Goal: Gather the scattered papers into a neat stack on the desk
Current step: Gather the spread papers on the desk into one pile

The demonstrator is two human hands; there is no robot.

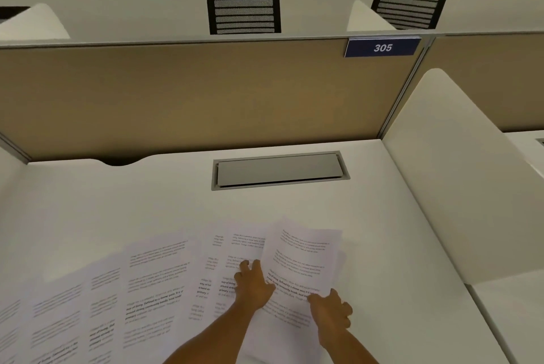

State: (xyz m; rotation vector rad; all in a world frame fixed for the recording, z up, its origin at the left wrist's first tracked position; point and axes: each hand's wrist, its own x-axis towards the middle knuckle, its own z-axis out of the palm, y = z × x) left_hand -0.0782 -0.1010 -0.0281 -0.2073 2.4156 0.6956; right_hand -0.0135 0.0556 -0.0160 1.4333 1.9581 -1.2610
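1. A tan partition panel (191, 95) stands upright.
2. A blue plate reading 305 (382, 47) hangs at the panel's top right corner.
3. A grey cable hatch (279, 169) lies shut, just before the panel's foot.
4. Two black mesh chair backs (243, 11) (411, 0) rise beyond the panel's top edge.
5. A white side divider (459, 175) meets the panel's right end.

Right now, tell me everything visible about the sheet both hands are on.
The sheet is white printer paper with blocks of black text, partly bold near the middle, too blurred to read. It lies tilted clockwise at the right end of the fanned papers, overlapping its left neighbours, its far edge seemingly lifted off the desk. The left hand touches its left edge with spread fingers; the right hand grips its near right part, thumb on top.
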